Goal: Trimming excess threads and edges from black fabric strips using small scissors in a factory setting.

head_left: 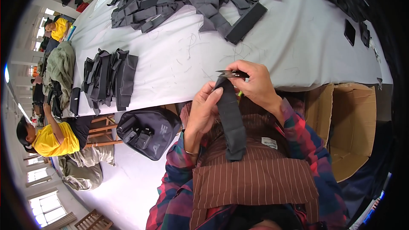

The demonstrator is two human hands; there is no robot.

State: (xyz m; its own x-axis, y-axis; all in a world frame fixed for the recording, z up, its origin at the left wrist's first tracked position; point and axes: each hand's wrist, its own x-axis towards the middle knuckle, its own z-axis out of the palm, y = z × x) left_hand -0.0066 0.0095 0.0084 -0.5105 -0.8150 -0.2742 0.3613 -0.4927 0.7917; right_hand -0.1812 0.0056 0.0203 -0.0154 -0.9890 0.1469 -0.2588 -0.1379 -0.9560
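A dark grey fabric strip (pixel 232 121) hangs down in front of my striped brown apron. My left hand (pixel 205 108) pinches it near its top end, thumb on the cloth. In my right hand (pixel 254 83) is a pair of small dark thread snips (pixel 233 74), with the pointed blades at the strip's upper edge. Whether the blades touch a thread there is too small to tell. Beyond my hands, a loose heap of similar grey strips (pixel 170 0) lies on the white-covered table (pixel 170 59). A neater stack of strips (pixel 110 79) stands to the left.
An open cardboard box (pixel 351 123) is at my right. A black bag (pixel 149 132) with dark pieces in it is below the table edge at left. A phone (pixel 349 32) lies far right. People in yellow shirts (pixel 57 138) work at left beside piled garments (pixel 61 64).
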